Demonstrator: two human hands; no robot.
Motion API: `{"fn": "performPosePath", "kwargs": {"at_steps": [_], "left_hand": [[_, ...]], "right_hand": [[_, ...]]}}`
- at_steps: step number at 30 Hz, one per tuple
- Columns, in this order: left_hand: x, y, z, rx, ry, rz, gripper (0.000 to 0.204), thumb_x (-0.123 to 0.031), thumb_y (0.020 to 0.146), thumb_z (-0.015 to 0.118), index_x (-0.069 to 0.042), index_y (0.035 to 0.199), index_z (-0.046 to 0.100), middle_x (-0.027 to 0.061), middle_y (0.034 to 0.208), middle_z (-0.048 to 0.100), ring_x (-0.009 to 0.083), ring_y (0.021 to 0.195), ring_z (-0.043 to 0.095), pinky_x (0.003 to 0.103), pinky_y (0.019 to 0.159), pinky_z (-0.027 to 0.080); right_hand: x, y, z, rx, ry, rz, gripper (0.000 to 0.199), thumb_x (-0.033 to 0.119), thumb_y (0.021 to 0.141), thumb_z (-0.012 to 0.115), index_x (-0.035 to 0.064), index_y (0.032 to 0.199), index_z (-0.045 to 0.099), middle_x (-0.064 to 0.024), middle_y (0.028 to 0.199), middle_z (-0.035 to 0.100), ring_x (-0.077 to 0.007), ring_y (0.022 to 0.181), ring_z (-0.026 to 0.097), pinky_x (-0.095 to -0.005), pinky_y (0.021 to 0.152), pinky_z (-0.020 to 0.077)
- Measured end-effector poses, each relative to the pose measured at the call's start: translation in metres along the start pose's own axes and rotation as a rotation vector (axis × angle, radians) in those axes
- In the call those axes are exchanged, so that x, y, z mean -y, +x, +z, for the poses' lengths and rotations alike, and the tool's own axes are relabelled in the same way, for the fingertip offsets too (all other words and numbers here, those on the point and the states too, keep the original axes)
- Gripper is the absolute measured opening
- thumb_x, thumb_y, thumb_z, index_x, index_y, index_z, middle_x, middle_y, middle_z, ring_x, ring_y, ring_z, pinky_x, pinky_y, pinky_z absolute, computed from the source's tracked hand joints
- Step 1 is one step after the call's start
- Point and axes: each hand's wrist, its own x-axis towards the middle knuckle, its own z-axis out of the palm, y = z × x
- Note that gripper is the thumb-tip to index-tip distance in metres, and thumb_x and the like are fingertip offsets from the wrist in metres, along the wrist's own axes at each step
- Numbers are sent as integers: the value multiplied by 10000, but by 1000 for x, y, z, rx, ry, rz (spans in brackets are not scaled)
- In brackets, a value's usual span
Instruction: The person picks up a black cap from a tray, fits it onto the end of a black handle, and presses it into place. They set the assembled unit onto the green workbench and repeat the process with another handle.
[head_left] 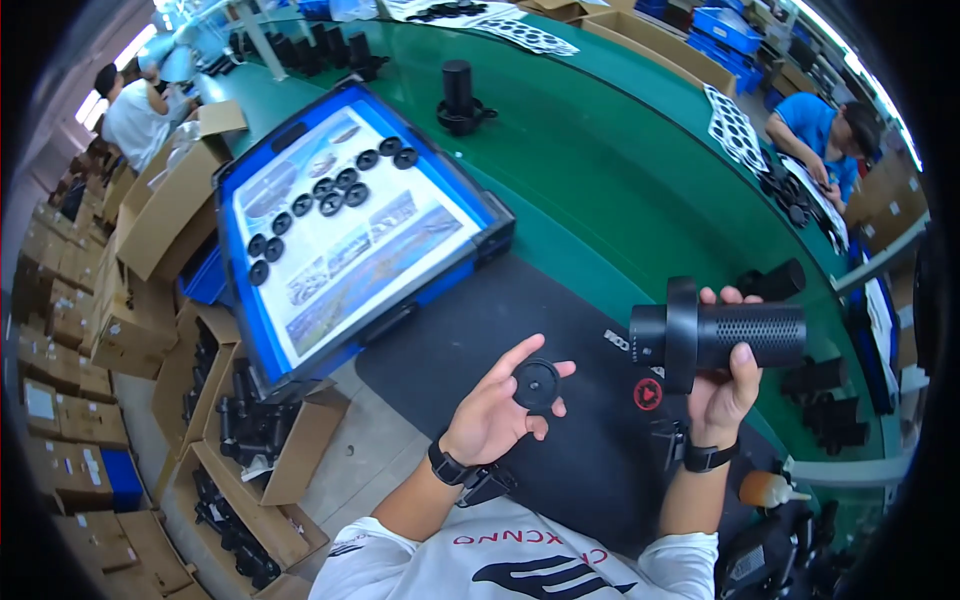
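Observation:
In my right hand (725, 390) is a black cylindrical microphone (750, 334) with a perforated body and a wide ring near its left end. It lies sideways above the dark mat, my fingers behind it and the thumb at its lower side. My left hand (497, 405), palm up, holds a small round black cap (537, 384) with a hole or stud in its middle. Cap and microphone are apart. A blue tray (236, 290) left of my hands has a printed sheet (375, 235) in it, with several similar black caps (330, 203) on top.
The dark mat (470, 320) lies on a green bench (600, 190). Another black microphone (458, 95) stands at the back, with more black parts (825, 400) at the right. A squeeze bottle (768, 490) is near my right forearm. Cartons (300, 440) stand left. Two people work farther off.

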Motion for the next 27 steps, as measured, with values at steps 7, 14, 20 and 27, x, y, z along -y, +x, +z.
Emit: {"fn": "performPosePath", "kwargs": {"at_steps": [7,14,20,27], "left_hand": [[33,25,19,39,-72,-176,598,-62,912,536,-93,1452,280,213,1400,384,292,1125,535,410,818,508],[47,30,14,149,298,54,587,-102,905,595,-76,1428,330,207,1377,415,373,1116,566,413,912,500],[47,32,25,28,338,1,625,-167,871,664,-37,1399,358,200,1347,447,347,1062,602,415,914,499],[59,34,20,63,511,113,662,-3,793,716,-9,1372,396,130,1321,458,239,1094,573,354,946,483]], "right_hand": [[-14,-38,-47,-290,373,241,487,347,891,564,-3,1214,465,-169,1229,538,-296,1147,529,-443,1021,403],[-18,-40,-53,-278,430,289,494,377,899,545,-12,1196,480,-175,1249,527,-291,1167,517,-440,1027,396],[-14,-28,-46,-292,217,208,498,273,834,620,-16,1209,465,-172,1252,509,-303,1207,472,-451,1074,336],[-7,-35,-43,-194,298,76,611,200,648,672,32,1190,447,-111,1112,508,-280,1094,489,-417,1064,319]]}}
